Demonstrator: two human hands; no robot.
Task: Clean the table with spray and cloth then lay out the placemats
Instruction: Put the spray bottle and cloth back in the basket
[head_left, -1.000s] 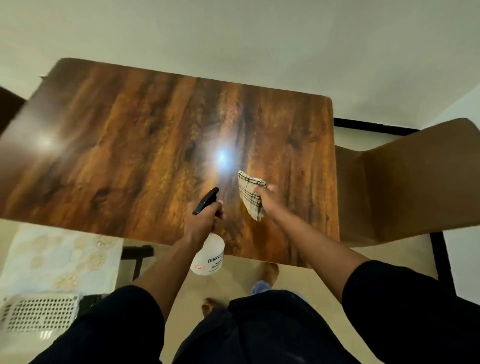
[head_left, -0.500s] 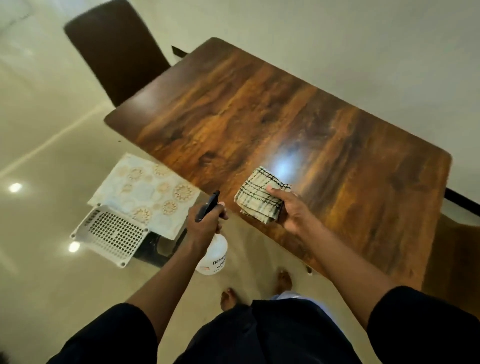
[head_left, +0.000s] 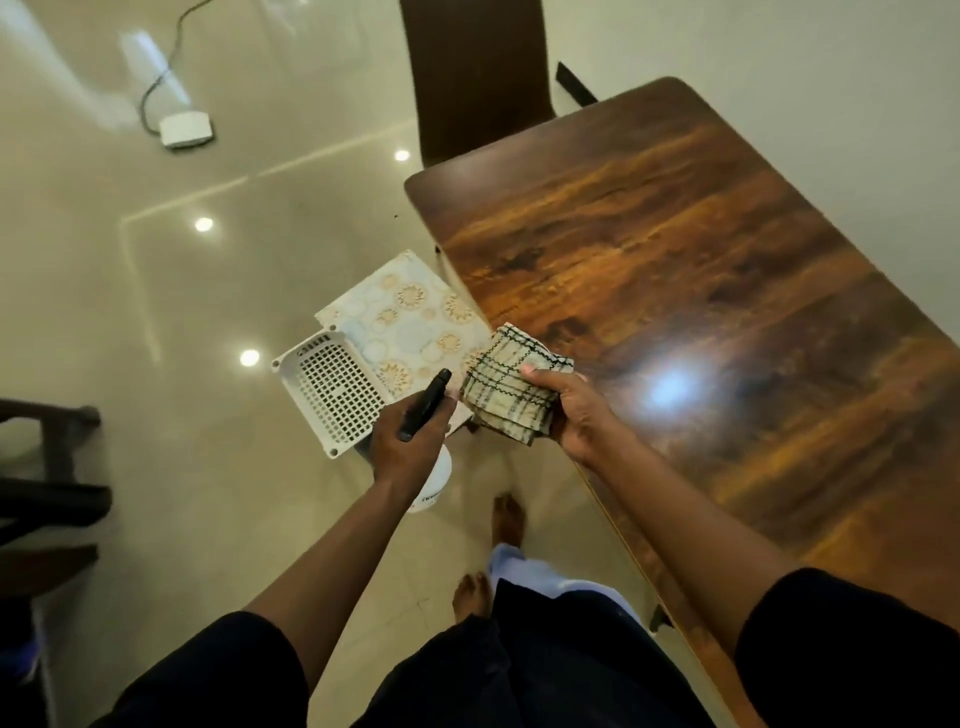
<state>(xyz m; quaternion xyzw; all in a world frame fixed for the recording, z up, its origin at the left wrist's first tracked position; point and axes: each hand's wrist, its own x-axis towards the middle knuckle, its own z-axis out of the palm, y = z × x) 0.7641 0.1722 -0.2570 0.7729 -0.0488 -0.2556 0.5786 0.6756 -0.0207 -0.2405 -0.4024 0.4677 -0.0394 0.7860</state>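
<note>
While the left hand (head_left: 410, 441) grips the spray (head_left: 427, 410) and the right hand (head_left: 574, 415) pinches the cloth (head_left: 506, 387) at frame centre, beside the tabletop (head_left: 701, 312), the loosely folded cloth could slip floorward.

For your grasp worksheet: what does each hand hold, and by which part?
Left hand grips the spray bottle by its black trigger head. Right hand holds the folded checked cloth by its near edge.

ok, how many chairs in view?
2. One dark chair stands at the table's far end, partly tucked behind it. Another dark one is at the left frame edge, cut off. Others may be out of frame.
</note>
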